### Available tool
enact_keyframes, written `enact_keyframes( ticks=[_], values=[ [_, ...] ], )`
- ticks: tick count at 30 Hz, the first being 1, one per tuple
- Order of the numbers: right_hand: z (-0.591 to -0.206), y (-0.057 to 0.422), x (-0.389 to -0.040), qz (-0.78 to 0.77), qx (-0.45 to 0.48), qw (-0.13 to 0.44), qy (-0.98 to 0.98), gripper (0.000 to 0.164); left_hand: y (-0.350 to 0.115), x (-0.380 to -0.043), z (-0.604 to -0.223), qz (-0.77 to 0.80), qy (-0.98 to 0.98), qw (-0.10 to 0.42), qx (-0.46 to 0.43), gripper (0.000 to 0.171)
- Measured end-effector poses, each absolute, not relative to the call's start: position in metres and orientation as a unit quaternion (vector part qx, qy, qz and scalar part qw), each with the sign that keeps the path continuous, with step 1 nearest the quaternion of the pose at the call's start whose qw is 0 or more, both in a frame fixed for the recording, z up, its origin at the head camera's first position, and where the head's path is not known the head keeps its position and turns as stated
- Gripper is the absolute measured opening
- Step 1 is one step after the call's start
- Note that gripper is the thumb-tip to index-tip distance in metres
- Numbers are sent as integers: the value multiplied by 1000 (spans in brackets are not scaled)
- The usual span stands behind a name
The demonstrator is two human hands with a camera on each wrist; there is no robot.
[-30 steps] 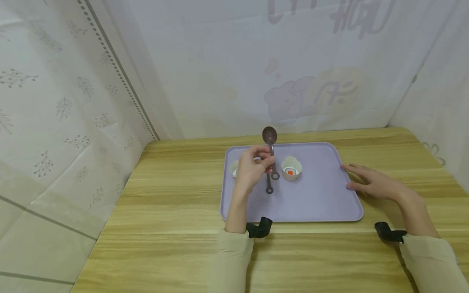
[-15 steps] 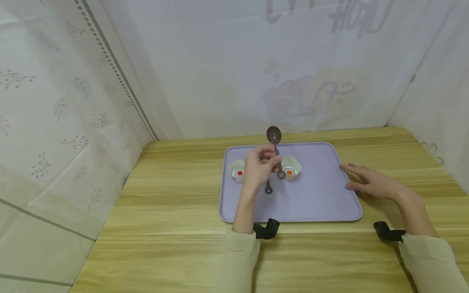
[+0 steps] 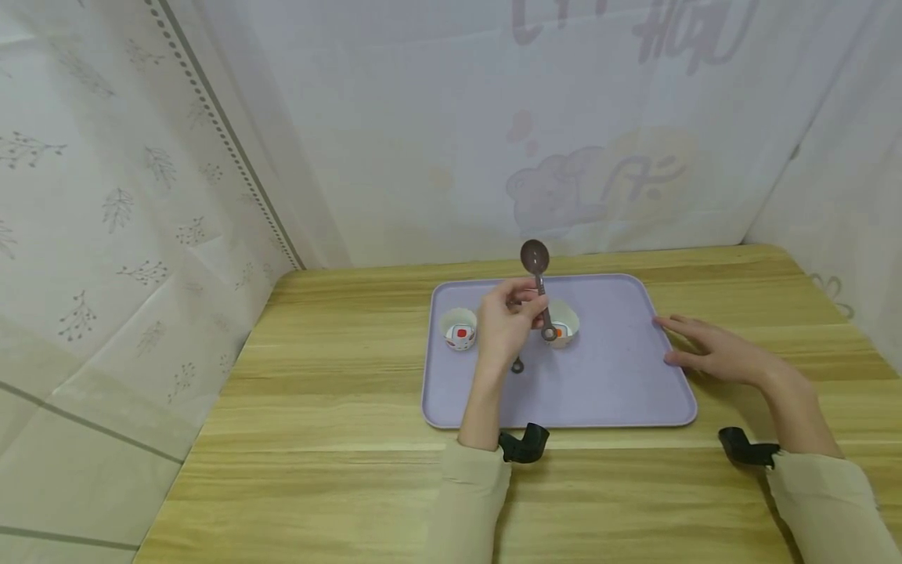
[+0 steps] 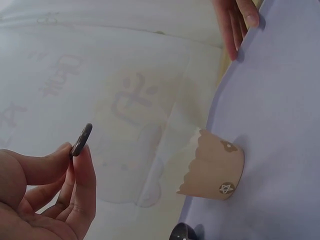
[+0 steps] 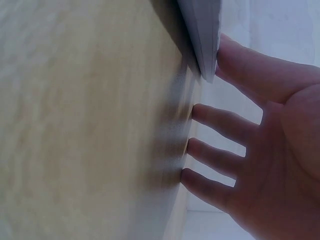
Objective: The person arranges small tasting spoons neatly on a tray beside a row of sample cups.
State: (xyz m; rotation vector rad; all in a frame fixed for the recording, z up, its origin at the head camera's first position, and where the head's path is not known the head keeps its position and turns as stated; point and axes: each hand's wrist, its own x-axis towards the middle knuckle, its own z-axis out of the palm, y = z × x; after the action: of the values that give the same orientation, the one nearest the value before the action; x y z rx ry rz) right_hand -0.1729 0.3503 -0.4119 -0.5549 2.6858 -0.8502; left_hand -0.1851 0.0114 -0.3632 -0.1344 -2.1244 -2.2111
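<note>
My left hand (image 3: 502, 325) pinches a brown measuring spoon (image 3: 535, 257) by its handle, holding it bowl up above the lilac tray (image 3: 620, 392). In the left wrist view only the ringed handle end of that spoon (image 4: 82, 140) shows. A second brown spoon (image 3: 517, 366) lies on the tray, mostly hidden behind the hand. To the right stands a baking cup (image 3: 569, 321) with an orange mark inside, partly covered by the held spoon's handle. The left baking cup (image 3: 460, 329) has a red mark inside. My right hand (image 3: 719, 352) rests at the tray's right edge, fingers spread.
The tray lies on a wooden table (image 3: 317, 376). A white printed curtain (image 3: 395, 141) hangs along the back, and others hang at both sides. Each wrist carries a black camera mount, such as the left one (image 3: 524, 445).
My left hand has moved to the right with the measuring spoon, which now overlaps the right cup. The left cup has come into full view. My right hand has stayed still.
</note>
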Motion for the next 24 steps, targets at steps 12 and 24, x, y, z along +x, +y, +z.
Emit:
enact_keyframes(
  ticks=[12, 24],
  values=[
    [-413, 351, -174, -293, -190, 135, 927, 69, 25, -187, -369, -727, -683, 51, -45, 22],
    [-413, 352, -173, -301, -185, 138, 925, 69, 37, -189, -376, -717, -694, 60, -38, 24]
  ],
)
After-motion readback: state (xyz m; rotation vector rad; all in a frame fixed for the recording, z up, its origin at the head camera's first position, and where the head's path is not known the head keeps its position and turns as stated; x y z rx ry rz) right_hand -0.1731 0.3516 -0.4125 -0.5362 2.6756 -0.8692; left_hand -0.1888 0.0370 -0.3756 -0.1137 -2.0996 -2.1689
